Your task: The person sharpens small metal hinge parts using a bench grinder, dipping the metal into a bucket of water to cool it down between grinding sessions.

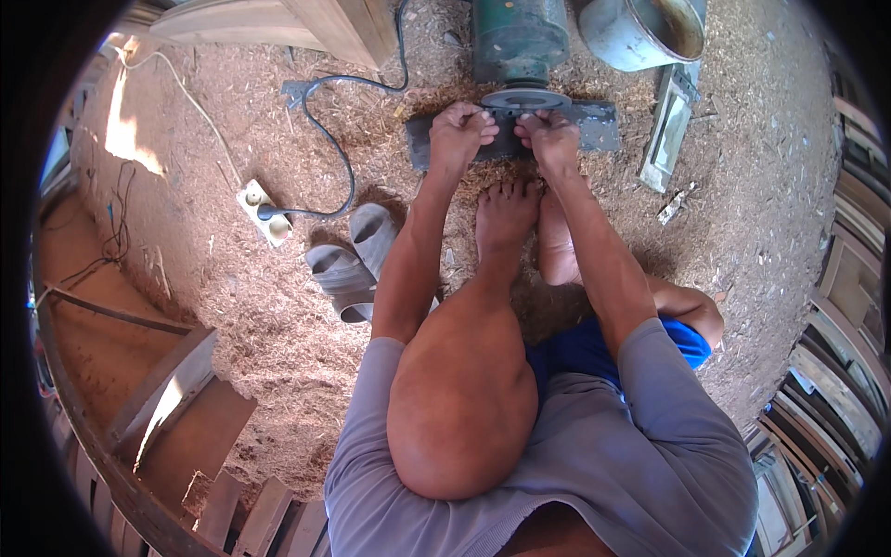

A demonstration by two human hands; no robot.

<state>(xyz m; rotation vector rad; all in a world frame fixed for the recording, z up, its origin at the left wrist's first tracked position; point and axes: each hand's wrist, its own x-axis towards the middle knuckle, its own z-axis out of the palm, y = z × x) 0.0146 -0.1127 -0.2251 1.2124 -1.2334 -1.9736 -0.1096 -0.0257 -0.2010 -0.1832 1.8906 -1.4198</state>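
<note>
A green cylindrical motor [522,42] lies ahead of me, with a grey grinding disc [526,97] at its near end. Just in front of the disc, my left hand [463,130] and my right hand [548,135] come close together. Their fingers are bent and pinched on a dark flat piece [506,123] that spans between them. Much of that piece is covered by the fingers, and its exact kind is unclear. Under the hands a dark flat board [599,125] lies crosswise on the ground, its ends showing on either side.
A white metal pot [626,42] stands right of the motor, near a narrow metal piece [666,139]. A black cable [348,167] runs to a socket strip [264,215] on the left. Sandals [342,276] lie beside my bare foot [506,218]. Stacked wood [854,306] lines the right.
</note>
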